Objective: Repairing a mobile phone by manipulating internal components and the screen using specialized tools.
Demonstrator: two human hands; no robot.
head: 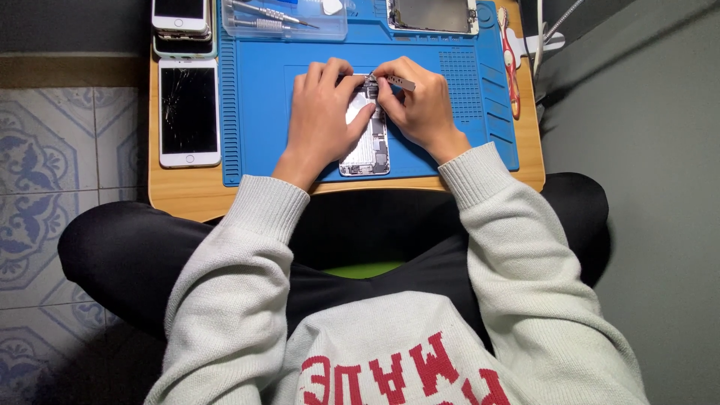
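An opened phone body (369,150) with exposed silver and dark parts lies on a blue work mat (262,97). My left hand (324,112) rests on the phone's left side and upper half, fingers curled over it. My right hand (420,105) pinches a slim metal tool, tweezers by the look (400,82), whose tip points at the phone's top end. Both hands meet over the upper part of the phone, hiding it.
A white phone with a cracked screen (189,111) lies on the wooden table (180,196) at left, more phones (181,22) stacked behind it. A clear tray with screwdrivers (281,19), a detached screen panel (433,15) and red-handled tools (511,71) line the mat's far and right edges.
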